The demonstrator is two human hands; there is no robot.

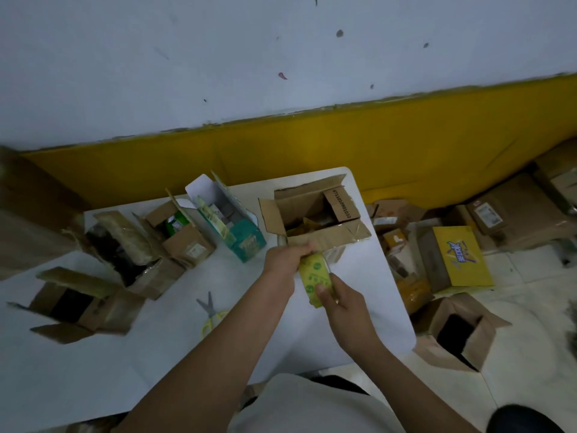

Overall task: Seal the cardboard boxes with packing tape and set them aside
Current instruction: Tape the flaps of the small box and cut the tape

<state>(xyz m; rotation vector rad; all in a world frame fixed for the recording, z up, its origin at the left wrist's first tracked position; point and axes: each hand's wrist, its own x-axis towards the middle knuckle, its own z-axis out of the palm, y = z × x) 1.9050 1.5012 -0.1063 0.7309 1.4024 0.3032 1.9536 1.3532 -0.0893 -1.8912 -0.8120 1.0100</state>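
Observation:
An open cardboard box (315,210) with its flaps spread stands at the far right corner of the white table (368,295). Just in front of it both hands hold a yellow roll of packing tape (313,273) with green print. My left hand (285,260) grips the roll's upper end, close under the box's near flap. My right hand (338,300) pinches its lower end with the thumb on top. Several other open boxes stand on the left half of the table (75,304), (184,235).
Yellow-handled scissors (210,314) lie on the table left of my forearms. A teal-and-white carton (237,226) stands open mid-table. On the floor to the right sit a yellow printed box (459,257), an open brown box (462,332) and more cartons. A yellow-and-white wall runs behind.

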